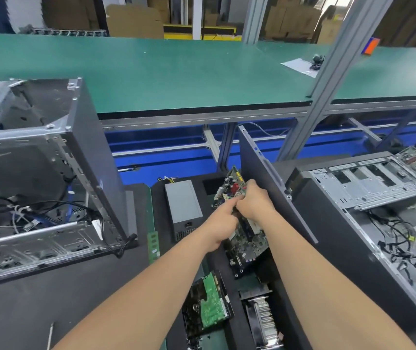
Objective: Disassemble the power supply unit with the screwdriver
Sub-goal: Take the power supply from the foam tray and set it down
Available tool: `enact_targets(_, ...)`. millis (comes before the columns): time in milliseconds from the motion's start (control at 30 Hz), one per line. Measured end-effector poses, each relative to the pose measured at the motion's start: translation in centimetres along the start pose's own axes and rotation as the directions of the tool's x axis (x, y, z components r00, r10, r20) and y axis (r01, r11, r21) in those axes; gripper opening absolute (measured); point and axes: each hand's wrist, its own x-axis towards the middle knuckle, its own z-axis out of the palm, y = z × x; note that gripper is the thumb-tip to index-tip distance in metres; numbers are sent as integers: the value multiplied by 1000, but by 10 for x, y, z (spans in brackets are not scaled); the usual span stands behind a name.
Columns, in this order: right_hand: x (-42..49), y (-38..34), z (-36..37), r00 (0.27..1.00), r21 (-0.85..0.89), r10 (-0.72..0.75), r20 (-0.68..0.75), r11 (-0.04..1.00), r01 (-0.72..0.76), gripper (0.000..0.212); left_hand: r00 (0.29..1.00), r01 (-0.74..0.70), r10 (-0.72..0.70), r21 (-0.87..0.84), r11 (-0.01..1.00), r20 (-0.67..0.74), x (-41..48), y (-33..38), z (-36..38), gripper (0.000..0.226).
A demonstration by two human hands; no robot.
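The grey power supply unit (182,207) lies flat just left of the grip, untouched. A tilted circuit board (230,184) is held by the right hand (254,202) and left hand (223,223), fingers curled on it.

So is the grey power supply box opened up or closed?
Closed: the grey power supply box lies flat, top cover on, no insides showing. Left hand and right hand grip a circuit board beside it.
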Motion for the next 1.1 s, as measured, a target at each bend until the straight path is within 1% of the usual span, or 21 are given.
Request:
enact_targets(67, -3, 1, 4, 995, -67, -16, -103, 998, 9, 51, 999, -39, 38, 63, 997, 24, 3, 4, 3, 87)
enact_targets(133, -7, 3, 10, 977, -129, -56, -206, 991, 30, 41, 995, -98, 94, 153, 983, 33, 6, 8, 6, 78)
enact_targets(167, -8, 4, 13, 967, -149, -71, -243, 988, 35, 40, 993, -119, 115, 200, 973, 32, 8, 10, 6, 71)
enact_targets(267, -9, 9, 19, 941, -196, -126, -314, 978, 66, 53, 987, -158, 147, 333, 929, 57, 14, 11, 6, 51)
enact_targets(333, -9, 12, 20, 933, -225, -149, -326, 971, 76, 55, 985, -170, 149, 388, 906, 85, 16, 11, 5, 49)
enact_targets(467, -8, 16, 21, 921, -308, -206, -332, 946, 100, 49, 978, -205, 167, 450, 869, 123, 22, 11, 2, 43)
enact_targets(533, -9, 16, 21, 915, -377, -233, -329, 921, 99, 46, 973, -229, 188, 459, 858, 132, 23, 11, 1, 50)
enact_targets(667, -8, 12, 21, 923, -469, -254, -288, 878, 95, 45, 958, -285, 223, 511, 811, 181, 26, 5, 0, 72)
enact_targets(700, -8, 10, 20, 921, -485, -272, -278, 868, 110, 42, 958, -286, 218, 524, 802, 188, 28, 4, -1, 73)
enact_targets(767, -7, 6, 19, 916, -483, -311, -253, 861, 159, 37, 963, -266, 208, 511, 817, 170, 31, 0, -6, 68)
enact_targets(800, -6, 3, 19, 911, -462, -334, -240, 865, 195, 36, 967, -253, 221, 485, 837, 123, 31, -3, -9, 60)
enact_targets(833, -4, -1, 21, 905, -431, -363, -224, 869, 242, 37, 968, -237, 249, 466, 852, 37, 29, -6, -14, 52)
enact_targets(867, -1, -7, 23, 898, -385, -391, -204, 875, 293, 39, 958, -208, 275, 457, 865, -84, 27, -10, -20, 45)
enact_targets(933, 6, -24, 28, 900, -212, -410, -146, 902, 377, 46, 896, -123, 280, 413, 902, -344, 22, -18, -38, 45)
enact_targets(967, 10, -34, 31, 909, -105, -408, -89, 911, 398, 52, 849, -73, 244, 353, 933, -468, 20, -22, -50, 48)
enact_targets(1000, 16, -44, 36, 909, -23, -416, -6, 909, 416, 61, 790, -17, 177, 267, 964, -587, 19, -25, -62, 51)
enact_targets(1033, 22, -53, 41, 892, 12, -441, 96, 897, 442, 74, 726, 40, 84, 164, 986, -682, 18, -27, -74, 53)
enact_targets(1067, 29, -62, 47, 862, 2, -462, 208, 881, 472, 89, 672, 90, -21, 54, 995, -741, 16, -29, -85, 53)
enact_targets(1100, 35, -70, 54, 825, -35, -467, 318, 864, 502, 108, 638, 130, -124, -52, 990, -760, 15, -32, -95, 52)
